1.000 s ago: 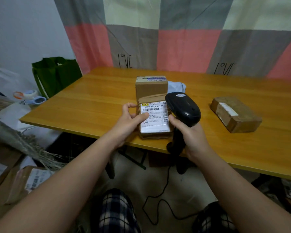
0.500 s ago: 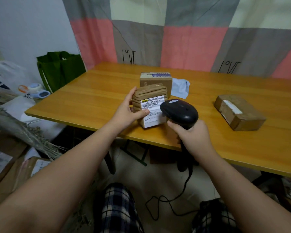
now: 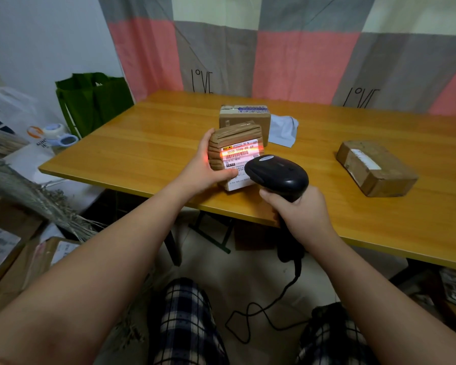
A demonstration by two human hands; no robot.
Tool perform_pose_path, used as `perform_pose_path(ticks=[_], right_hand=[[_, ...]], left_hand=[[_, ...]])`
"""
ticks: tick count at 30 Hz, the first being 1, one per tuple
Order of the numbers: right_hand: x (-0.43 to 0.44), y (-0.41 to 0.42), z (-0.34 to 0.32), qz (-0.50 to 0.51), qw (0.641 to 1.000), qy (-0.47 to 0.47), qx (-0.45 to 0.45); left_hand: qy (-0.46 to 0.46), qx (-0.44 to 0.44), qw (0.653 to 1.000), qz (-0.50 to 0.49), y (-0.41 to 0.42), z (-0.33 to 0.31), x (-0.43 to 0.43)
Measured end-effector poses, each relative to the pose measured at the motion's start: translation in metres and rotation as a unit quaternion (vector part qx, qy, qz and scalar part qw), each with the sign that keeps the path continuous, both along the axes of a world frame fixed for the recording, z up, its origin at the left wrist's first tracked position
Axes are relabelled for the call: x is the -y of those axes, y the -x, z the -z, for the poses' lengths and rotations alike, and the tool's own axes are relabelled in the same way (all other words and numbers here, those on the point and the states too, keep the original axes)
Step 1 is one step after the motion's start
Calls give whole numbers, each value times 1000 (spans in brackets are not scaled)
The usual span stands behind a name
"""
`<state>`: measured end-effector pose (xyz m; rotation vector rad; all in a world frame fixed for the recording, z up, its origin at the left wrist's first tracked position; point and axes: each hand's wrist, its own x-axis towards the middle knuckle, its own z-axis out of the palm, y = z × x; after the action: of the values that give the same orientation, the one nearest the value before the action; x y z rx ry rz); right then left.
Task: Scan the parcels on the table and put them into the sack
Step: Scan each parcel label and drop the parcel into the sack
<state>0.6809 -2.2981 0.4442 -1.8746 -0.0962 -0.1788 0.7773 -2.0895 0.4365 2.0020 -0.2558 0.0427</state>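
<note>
Hands were both busy. The left hand was curled round the left side of a brown parcel, with the thumb pressed on the lower part of its white label. The right hand was closed tightly round the handle of a black scanner, whose head pointed forward at the label from just beside it. The parcel stood above the near edge of the table; I could not tell if its bottom touched the wood, because the scanner hid it. Its long axis was nearly upright, leaning a little away at the top, and the label faced the person. A red line of light crossed the barcode near the top of the label, from side to side. I think the reading could fail if the left wrist turned and the line slipped off the barcode, or if the thumb moved higher and covered it. A loose grip so near the edge could also let the parcel fall to the floor. Behind it stood a cardboard box beside a pale pouch, another parcel lay well apart on the right, and the green sack waited past the left corner.
</note>
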Motion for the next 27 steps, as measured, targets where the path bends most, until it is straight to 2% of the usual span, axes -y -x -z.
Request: perform_pose_path(ticks=[11,17,23,27], right_hand=[[2,3,0,3,1000,-4,-4],[-6,7,-1,-44,998,-36,6],[-62,19,-1,-147,987,-57,15],[-129,37,4,-240,969,-60,0]], left_hand=[[11,16,1000,-7,-5,6,1],[37,68,997,-15,25,6,7],[61,111,975,-182,110,5,-50],[29,119,937,-328,185,21,-114]])
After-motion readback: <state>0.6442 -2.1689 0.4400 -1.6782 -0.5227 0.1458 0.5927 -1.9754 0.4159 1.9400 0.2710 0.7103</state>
